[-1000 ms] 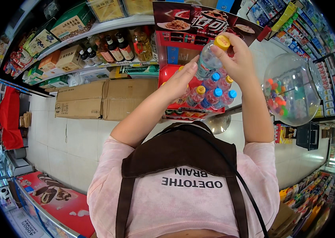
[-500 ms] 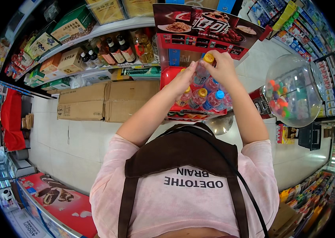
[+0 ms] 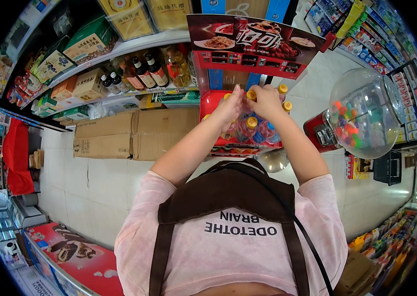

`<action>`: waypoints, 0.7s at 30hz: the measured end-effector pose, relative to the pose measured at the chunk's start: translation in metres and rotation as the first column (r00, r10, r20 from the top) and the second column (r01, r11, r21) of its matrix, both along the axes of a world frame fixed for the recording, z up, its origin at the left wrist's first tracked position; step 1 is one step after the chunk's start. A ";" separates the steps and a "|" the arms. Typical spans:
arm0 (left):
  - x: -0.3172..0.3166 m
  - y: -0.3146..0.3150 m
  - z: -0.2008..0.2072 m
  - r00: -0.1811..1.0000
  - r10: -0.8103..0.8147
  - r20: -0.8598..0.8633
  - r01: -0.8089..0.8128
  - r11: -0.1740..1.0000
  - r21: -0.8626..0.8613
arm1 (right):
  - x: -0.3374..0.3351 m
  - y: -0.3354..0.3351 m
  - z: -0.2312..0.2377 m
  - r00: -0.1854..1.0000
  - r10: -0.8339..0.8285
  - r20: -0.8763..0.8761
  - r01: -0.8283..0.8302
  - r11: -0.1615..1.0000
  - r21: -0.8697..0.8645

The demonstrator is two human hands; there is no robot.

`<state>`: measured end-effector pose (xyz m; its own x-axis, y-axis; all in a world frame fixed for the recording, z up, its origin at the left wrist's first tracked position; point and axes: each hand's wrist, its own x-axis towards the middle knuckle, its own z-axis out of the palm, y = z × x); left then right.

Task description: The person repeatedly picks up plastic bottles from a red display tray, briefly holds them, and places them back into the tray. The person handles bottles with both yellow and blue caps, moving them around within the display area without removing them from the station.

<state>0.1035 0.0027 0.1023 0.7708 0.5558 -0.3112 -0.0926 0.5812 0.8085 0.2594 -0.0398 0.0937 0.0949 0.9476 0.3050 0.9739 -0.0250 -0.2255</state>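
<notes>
My right hand is closed round the top of a clear plastic bottle with a yellow cap. The bottle's lower part is hidden among the others. Beside it, my left hand has its fingers stretched out, its palm turned toward the bottle; whether it touches is hard to tell. Several clear bottles with yellow caps, such as this near one, stand close together under and around both hands. They sit on a red display stand with a printed header board at the back.
Flat brown cartons stand left of the display, below shelves with dark glass bottles. On the right is a red machine with a clear globe of coloured balls. A black basket stands beyond it.
My right hand has lowered the yellow-capped bottle in among the others, moving slightly left. My left hand stays beside it. More yellow caps show to the right of my right hand.
</notes>
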 end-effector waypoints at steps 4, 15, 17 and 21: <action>0.002 0.004 -0.001 1.000 0.020 0.005 -0.019 0.996 -0.086 | -0.003 0.000 -0.010 1.000 -0.009 0.008 0.010 0.998 -0.069; 0.007 0.007 -0.007 0.998 -0.001 0.065 0.009 0.992 -0.124 | -0.005 0.000 -0.003 1.000 0.003 0.015 0.000 0.986 -0.169; 0.007 0.008 -0.009 0.998 -0.011 0.067 0.019 0.992 -0.122 | -0.003 -0.002 -0.003 1.000 0.018 0.019 -0.015 0.983 -0.183; 0.003 0.003 -0.003 0.998 -0.002 0.064 0.010 0.992 -0.125 | -0.002 -0.012 0.003 0.998 0.036 0.056 -0.033 0.998 -0.054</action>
